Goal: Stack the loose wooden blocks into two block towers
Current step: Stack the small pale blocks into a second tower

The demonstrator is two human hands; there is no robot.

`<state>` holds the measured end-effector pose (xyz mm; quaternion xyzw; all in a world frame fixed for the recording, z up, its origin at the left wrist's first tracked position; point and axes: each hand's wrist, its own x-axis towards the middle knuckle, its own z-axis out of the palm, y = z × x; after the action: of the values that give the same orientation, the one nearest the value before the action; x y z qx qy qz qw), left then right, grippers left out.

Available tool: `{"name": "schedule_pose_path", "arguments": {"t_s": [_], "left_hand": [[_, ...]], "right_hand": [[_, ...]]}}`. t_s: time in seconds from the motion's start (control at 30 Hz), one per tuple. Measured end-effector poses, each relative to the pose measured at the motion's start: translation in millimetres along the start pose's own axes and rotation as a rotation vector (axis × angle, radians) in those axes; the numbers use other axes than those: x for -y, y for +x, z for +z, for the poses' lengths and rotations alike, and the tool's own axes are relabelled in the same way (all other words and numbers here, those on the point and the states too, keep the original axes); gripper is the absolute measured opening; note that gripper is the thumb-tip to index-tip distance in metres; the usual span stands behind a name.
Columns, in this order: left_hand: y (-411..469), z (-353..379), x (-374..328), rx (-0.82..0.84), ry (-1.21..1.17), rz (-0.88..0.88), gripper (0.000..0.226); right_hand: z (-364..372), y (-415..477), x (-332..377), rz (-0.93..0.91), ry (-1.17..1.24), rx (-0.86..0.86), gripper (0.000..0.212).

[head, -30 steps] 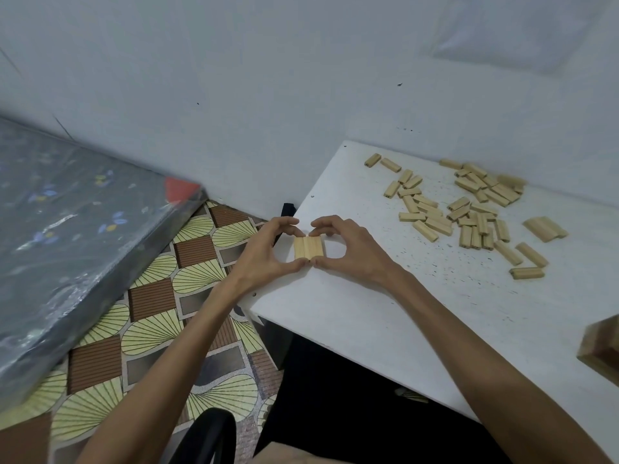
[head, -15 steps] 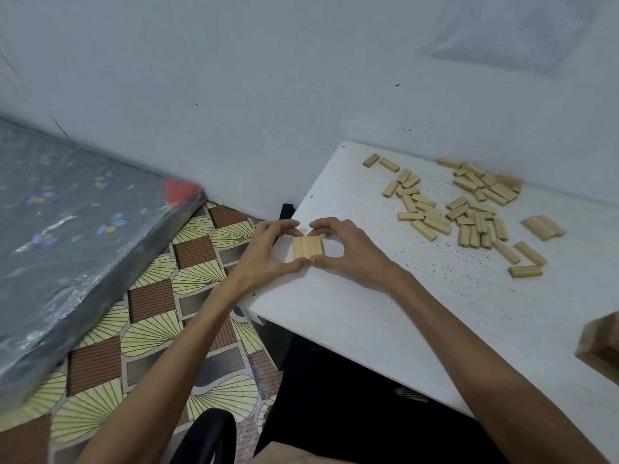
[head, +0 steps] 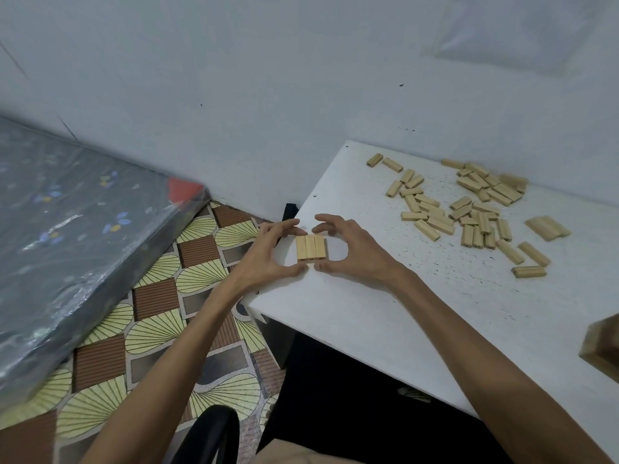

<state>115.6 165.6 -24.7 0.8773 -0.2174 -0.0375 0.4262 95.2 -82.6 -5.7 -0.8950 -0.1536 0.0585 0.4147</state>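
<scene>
A row of three wooden blocks [head: 311, 247] lies side by side, flat on the white table [head: 368, 316] near its left corner. My left hand [head: 268, 252] and my right hand [head: 355, 249] curl around this row from either side. The forefingers are at its far end and the thumbs at its near end, pinching it between them. Several loose wooden blocks [head: 469, 209] lie scattered in a heap at the back of the table, to the right of my hands.
A small group of blocks [head: 547, 227] lies beside the heap at the right. A wooden object [head: 603, 346] shows at the right edge. The table's left edge drops to a patterned floor [head: 160, 329]. A plastic-wrapped mattress [head: 67, 229] lies left.
</scene>
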Motion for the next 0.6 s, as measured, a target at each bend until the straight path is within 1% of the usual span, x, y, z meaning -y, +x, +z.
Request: {"name": "schedule_pose_path", "arguments": {"t_s": [0.13, 0.33, 0.6], "left_hand": [[0.4, 0.1, -0.9, -0.027, -0.025, -0.02, 0.086], [-1.7, 3.5, -2.2, -0.067, -0.019, -0.013, 0.081], [-1.0, 2.3, -4.5, -0.115, -0.006, -0.006, 0.077]], "right_hand": [[1.4, -2.5, -1.0, -0.009, 0.006, -0.022, 0.083], [6.5, -4.5, -2.1, 0.01, 0.052, -0.072, 0.081], [8.2, -3.7, -2.7, 0.003, 0.047, -0.084, 0.076]]}}
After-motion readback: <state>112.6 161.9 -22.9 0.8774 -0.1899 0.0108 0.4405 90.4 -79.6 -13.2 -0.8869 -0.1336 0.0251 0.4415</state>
